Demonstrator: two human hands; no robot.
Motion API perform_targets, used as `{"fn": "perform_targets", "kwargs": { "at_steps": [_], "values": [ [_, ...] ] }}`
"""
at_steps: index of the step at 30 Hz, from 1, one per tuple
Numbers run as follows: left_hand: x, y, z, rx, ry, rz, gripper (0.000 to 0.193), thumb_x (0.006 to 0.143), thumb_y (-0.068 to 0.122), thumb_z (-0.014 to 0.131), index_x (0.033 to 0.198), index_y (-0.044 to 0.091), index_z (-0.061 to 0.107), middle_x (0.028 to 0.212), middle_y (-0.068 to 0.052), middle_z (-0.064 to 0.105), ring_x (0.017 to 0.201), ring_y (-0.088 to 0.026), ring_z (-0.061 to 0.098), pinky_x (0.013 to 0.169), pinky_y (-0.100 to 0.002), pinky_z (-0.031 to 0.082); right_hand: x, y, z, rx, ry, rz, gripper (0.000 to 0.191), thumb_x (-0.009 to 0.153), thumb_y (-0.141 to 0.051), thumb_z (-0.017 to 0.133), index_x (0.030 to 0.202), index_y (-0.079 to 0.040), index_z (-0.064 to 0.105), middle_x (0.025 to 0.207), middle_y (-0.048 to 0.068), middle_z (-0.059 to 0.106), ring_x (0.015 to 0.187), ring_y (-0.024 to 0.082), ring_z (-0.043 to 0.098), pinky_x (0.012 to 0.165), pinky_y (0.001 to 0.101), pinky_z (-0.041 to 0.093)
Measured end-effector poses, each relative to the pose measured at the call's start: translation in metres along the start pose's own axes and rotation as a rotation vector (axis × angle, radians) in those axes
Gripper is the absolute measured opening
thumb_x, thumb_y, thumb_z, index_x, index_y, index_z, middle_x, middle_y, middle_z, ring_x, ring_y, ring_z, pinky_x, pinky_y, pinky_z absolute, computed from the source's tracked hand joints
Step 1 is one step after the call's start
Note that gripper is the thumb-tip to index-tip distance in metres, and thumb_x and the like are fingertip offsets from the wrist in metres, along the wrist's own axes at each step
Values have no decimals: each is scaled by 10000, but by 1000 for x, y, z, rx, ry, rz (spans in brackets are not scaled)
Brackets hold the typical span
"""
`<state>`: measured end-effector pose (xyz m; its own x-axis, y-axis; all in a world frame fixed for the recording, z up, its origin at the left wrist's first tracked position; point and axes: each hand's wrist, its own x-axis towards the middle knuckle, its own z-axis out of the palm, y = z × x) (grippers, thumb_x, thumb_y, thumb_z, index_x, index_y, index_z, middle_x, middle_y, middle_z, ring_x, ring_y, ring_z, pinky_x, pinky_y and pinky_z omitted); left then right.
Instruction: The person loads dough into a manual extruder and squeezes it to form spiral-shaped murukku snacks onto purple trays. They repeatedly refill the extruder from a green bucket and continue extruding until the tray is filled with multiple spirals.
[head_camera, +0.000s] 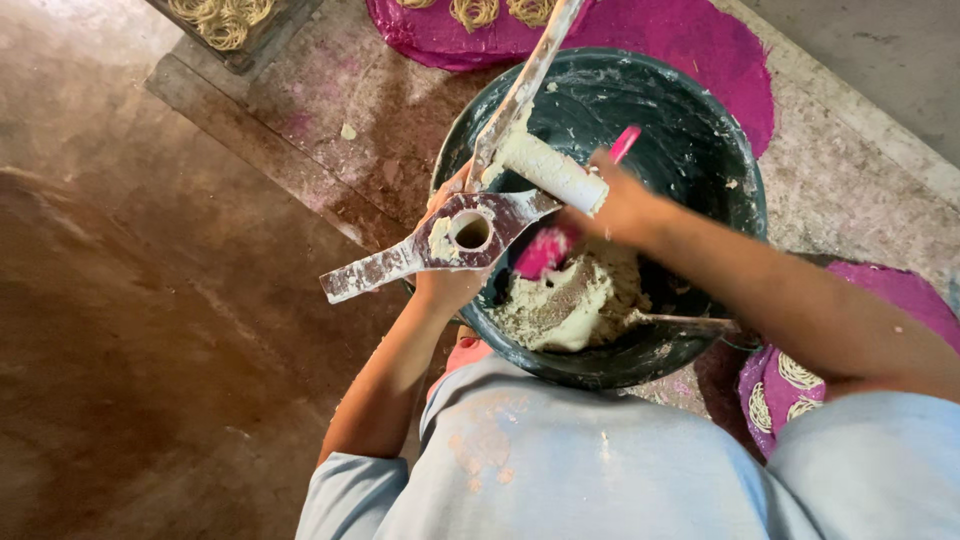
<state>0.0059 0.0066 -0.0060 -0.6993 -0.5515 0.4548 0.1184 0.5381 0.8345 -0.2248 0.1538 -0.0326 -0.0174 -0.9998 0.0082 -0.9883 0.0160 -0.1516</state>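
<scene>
The ground is bare, reddish-brown packed floor, stained and dusty, meeting a paler concrete slab that runs diagonally across the upper right and is speckled with flour and pink smears. On that slab sits a round black tub, its inner wall streaked white, holding a mound of pale, crumbly dough at the near side. Behind the tub lies a magenta mat carrying coiled noodle spirals at the top edge; a second magenta mat with more pale coils shows at the right, partly behind the person's right arm. At the top left corner a dark tray holds further yellowish coils. No printed packages, labels or signs are in view. The left hand is closed around the underside of a dough-caked metal press, a flat bar with a round hole in its middle, held over the tub's near left rim; a long handle and a white, flour-coated plunger rise from it toward the top. The right hand reaches over the tub with fingers curled around a pink-handled scoop, whose blurred end hangs just above the dough. A pale blue shirt fills the bottom.
</scene>
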Motion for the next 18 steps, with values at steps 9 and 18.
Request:
{"fn": "perform_targets", "kwargs": {
  "at_steps": [9,18],
  "values": [
    [-8,-3,3,-237,-26,-173,674,871,93,800,1473,49,500,1037,-42,715,899,-130,673,822,-274,567,24,-28,36,-325,-562,-365,164,867,-136,692,1014,-184,748,975,103,750,1021,320,703,1062,589,458],
    [-18,-24,10,-131,-45,-203,577,873,102,819,1376,52,540,1047,-58,723,926,-155,684,848,-293,568,34,-17,-13,866,-119,260,395,880,-148,735,1221,-126,535,1089,80,689,1016,255,710,821,362,580]
  ]
}}
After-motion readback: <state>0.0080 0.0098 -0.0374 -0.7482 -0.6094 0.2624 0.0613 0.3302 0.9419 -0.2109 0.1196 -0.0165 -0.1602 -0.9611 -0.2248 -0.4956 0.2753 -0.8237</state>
